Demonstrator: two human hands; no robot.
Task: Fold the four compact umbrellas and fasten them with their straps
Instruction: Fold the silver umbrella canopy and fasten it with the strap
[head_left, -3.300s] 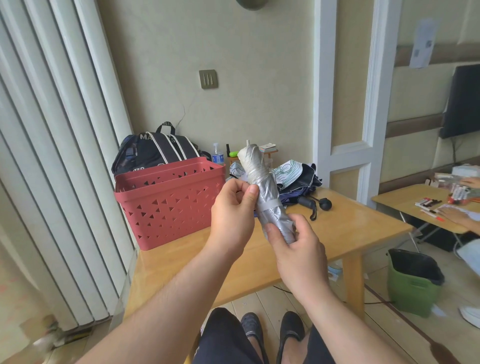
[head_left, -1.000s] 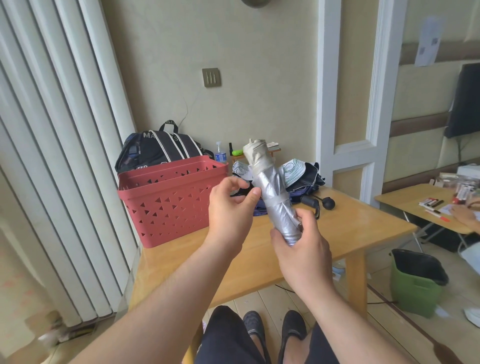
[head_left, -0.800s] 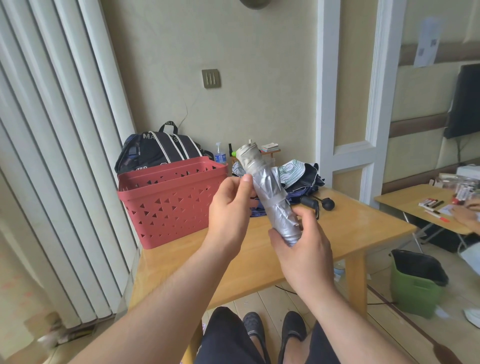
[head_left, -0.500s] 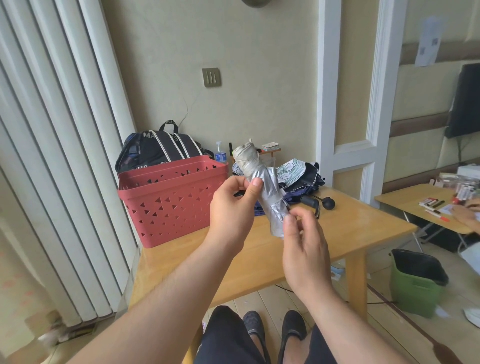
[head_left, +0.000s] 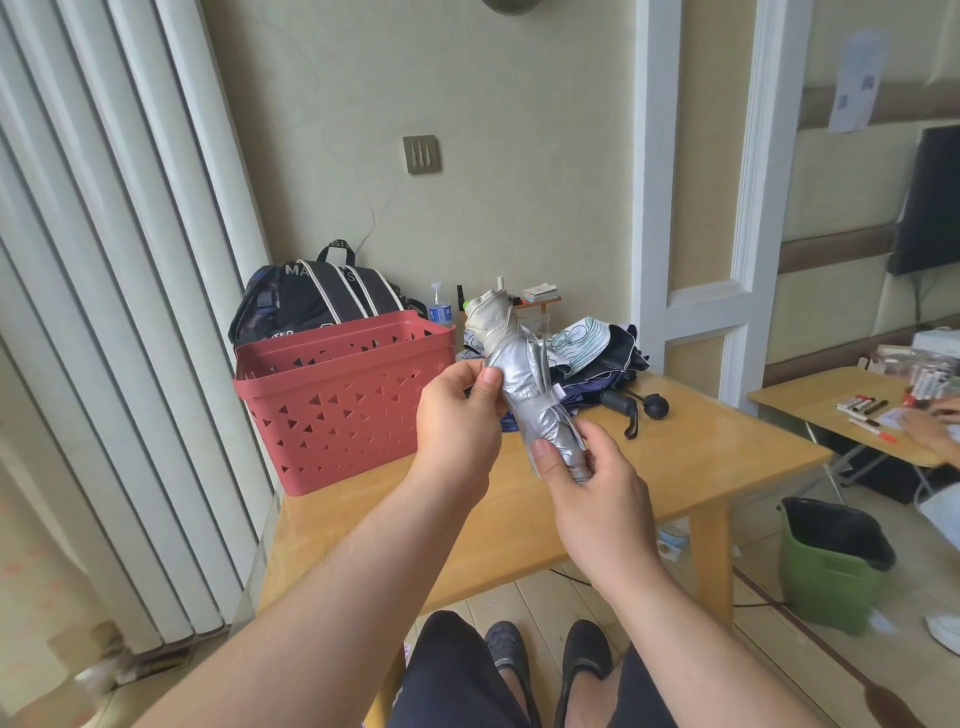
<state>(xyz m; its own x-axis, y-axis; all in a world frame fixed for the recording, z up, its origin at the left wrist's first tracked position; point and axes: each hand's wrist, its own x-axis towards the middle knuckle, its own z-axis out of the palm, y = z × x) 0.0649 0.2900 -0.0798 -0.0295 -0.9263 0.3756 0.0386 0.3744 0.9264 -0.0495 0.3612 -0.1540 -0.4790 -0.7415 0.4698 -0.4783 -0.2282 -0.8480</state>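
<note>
A folded silver umbrella (head_left: 524, 384) stands tilted in the air above the wooden table (head_left: 701, 457), tip up. My left hand (head_left: 457, 421) grips its middle, thumb on the silver cloth. My right hand (head_left: 597, 483) holds its lower end between thumb and fingers. A strap (head_left: 553, 397) is wrapped around the umbrella's waist, its end sticking out to the right. Behind it lies a heap of unfolded umbrellas (head_left: 587, 353), dark blue and white, with a black handle (head_left: 618, 402) pointing toward me.
A red perforated basket (head_left: 343, 400) stands on the table's left part, a black backpack (head_left: 317, 301) behind it. A green bin (head_left: 831, 561) sits on the floor at right. Another person's hand (head_left: 930, 426) rests on a second table (head_left: 831, 410).
The umbrella has been turned and tilted between my hands. My right hand shifted from pinching near the strap back down to the lower end; the strap now lies around the waist.
</note>
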